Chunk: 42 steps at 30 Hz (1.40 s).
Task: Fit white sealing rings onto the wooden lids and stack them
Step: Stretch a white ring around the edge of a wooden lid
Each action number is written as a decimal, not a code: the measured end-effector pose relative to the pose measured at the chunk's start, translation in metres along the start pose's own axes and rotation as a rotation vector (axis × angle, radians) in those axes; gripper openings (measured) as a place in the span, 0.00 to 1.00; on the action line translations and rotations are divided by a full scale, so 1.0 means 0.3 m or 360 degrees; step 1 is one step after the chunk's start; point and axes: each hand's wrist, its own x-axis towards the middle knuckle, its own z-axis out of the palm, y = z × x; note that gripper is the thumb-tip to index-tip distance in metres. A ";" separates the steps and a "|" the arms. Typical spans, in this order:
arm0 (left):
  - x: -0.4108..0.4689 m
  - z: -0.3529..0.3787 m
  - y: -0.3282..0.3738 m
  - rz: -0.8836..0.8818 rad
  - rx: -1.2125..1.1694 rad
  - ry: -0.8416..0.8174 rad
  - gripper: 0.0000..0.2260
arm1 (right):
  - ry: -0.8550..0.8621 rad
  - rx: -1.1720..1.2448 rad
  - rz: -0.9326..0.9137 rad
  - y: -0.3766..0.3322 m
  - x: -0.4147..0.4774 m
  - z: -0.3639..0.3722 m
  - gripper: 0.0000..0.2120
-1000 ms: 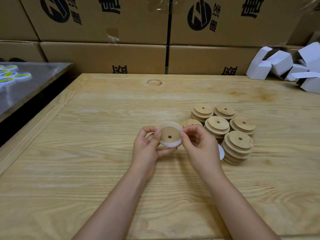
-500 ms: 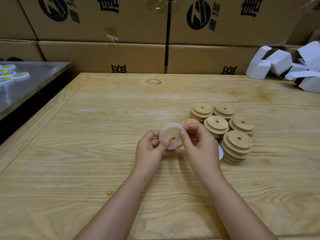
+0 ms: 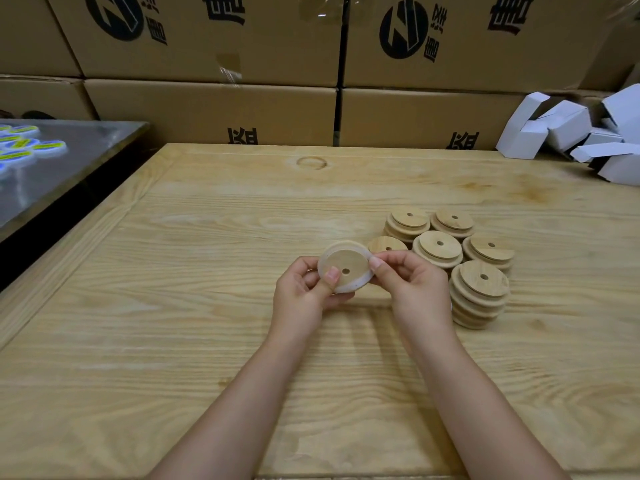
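- We work at a wide wooden table [image 3: 173, 341] filling the lower frame, with cardboard boxes [image 3: 207, 109] walled along the top.
- Right of centre, the stacks of lids [image 3: 479, 292] stand bunched close together, likely so that each stays within easy reach of the right hand.
- Our left hand [image 3: 301, 299], at centre frame, grips the held lid [image 3: 346, 263], thumb pressed on its face and fingers curled behind. This tilts the face toward us so we can watch the fit.
- Our right hand [image 3: 415, 289] pinches the lid's right edge between thumb and forefinger, which we judge is to push the ring home.
- A single lid [image 3: 386, 244] lies flat just behind the hands, beside the stacks.
- The white ring [image 3: 349, 288] wraps the held lid's rim, above the table. We cannot tell whether it sits evenly all round.
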 end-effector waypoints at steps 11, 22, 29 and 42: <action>0.000 -0.003 -0.005 0.0078 0.0359 -0.0229 0.08 | -0.0127 -0.0314 -0.0206 0.003 -0.009 0.003 0.08; -0.001 0.000 -0.022 0.0423 0.0598 -0.0055 0.06 | -0.0064 -0.0544 -0.0380 -0.004 -0.036 0.018 0.05; 0.006 0.002 -0.020 0.0435 0.0515 -0.0106 0.05 | -0.0021 -0.0301 -0.0253 0.006 -0.029 0.019 0.08; 0.003 0.002 -0.019 0.0307 0.0372 -0.0091 0.06 | -0.0127 -0.0328 -0.0218 0.000 -0.015 0.009 0.05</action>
